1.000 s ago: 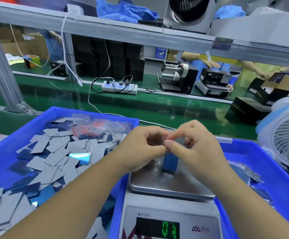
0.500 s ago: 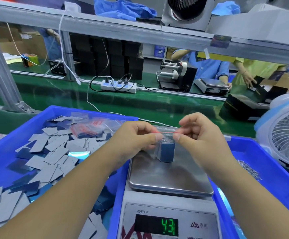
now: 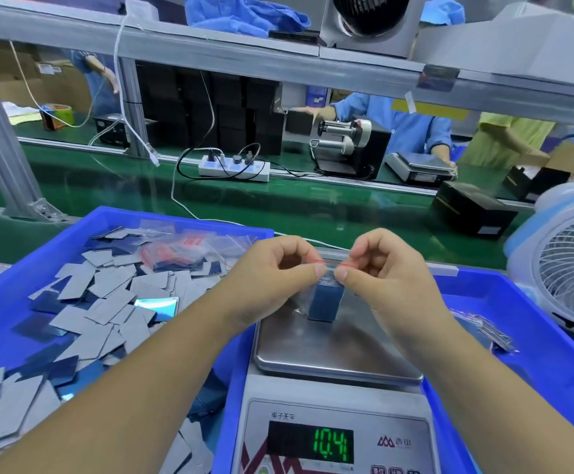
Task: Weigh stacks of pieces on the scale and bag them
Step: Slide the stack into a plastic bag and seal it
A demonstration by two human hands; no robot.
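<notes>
Stacked blue pieces [image 3: 325, 300] sat inside a clear zip bag [image 3: 326, 268] with a red seal line, at frame centre, its lower end resting on the scale [image 3: 333, 357]. The left hand [image 3: 272, 278] and right hand [image 3: 384, 271] each pinched the bag's top edge. The scale had one flat metal platter and green digits reading 10.4. Two blue plastic bins were visible; the left bin [image 3: 22, 268] held many loose grey and blue rectangular pieces.
</notes>
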